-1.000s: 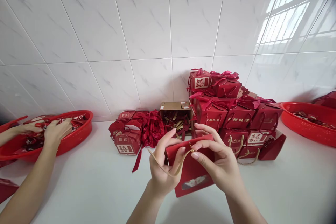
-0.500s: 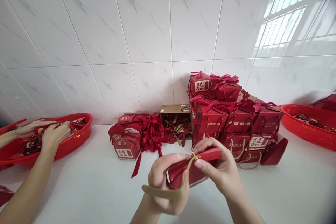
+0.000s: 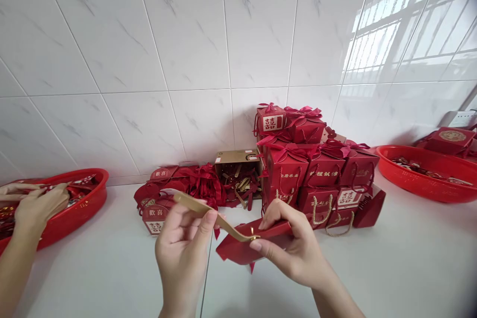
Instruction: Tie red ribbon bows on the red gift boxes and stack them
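Observation:
Above the table, a red gift box (image 3: 238,251) hangs from my right hand (image 3: 294,243), whose thumb and fingers pinch its upper edge. A tan strap (image 3: 223,226) is joined to the box by a small gold fastener (image 3: 253,236) beside my right thumb. My left hand (image 3: 188,243) pinches the strap's length between thumb and fingers, off to the left of the box. The strap's free end points up and left. Part of the box is behind my right fingers.
Stacked red gift boxes (image 3: 286,174) with ribbons stand behind. Left of them are an open carton (image 3: 235,157) of straps, red ribbons (image 3: 204,184) and smaller boxes (image 3: 153,216). Red baskets (image 3: 100,194) (image 3: 425,184) flank the table. Another person's hands (image 3: 40,203) reach into the left basket.
My left hand has left the box's side and moved left, now drawing the strap out straight. The box has tilted and shifted left with my right hand. The view has turned rightward.

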Demonstrator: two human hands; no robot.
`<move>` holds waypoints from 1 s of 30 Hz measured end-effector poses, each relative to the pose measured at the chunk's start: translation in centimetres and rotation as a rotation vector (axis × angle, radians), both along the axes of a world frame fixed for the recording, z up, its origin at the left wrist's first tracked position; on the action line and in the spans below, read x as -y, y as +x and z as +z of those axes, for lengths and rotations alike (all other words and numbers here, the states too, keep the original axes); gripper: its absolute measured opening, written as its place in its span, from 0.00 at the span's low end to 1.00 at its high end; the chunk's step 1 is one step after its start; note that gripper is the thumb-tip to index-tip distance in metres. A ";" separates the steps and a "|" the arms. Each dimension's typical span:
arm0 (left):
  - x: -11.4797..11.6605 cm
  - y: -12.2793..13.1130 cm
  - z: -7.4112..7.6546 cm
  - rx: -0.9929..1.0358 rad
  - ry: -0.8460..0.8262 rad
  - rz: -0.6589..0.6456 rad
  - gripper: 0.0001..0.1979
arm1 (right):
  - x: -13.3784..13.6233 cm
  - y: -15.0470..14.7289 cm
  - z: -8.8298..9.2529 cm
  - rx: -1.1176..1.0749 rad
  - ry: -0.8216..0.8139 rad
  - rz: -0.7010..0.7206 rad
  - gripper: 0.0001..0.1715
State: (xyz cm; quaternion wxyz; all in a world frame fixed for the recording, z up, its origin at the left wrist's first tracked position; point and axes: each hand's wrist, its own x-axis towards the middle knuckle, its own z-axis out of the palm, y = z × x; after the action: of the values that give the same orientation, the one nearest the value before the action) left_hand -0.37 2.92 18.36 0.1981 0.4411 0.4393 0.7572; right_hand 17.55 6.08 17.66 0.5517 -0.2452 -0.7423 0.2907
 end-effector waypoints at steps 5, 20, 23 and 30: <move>0.2 0.7 0.9 -0.030 -0.078 -0.011 0.18 | 0.1 -0.2 0.0 0.071 0.094 0.011 0.15; 0.2 -0.2 0.2 -0.286 -0.089 -0.518 0.03 | -0.4 0.1 -0.6 0.067 0.169 0.013 0.14; 0.7 0.7 0.1 -0.215 -0.110 -0.527 0.06 | -0.6 0.1 -0.8 0.054 0.144 0.030 0.13; 0.3 0.6 -0.1 -0.237 -0.050 -0.530 0.03 | -0.8 0.2 -1.1 0.057 0.113 0.013 0.13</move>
State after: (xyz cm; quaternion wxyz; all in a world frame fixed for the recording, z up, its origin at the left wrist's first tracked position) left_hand 0.21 2.65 18.23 0.3470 0.6209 0.3474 0.6111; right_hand 17.79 6.90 16.51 0.5415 -0.2170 -0.7744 0.2450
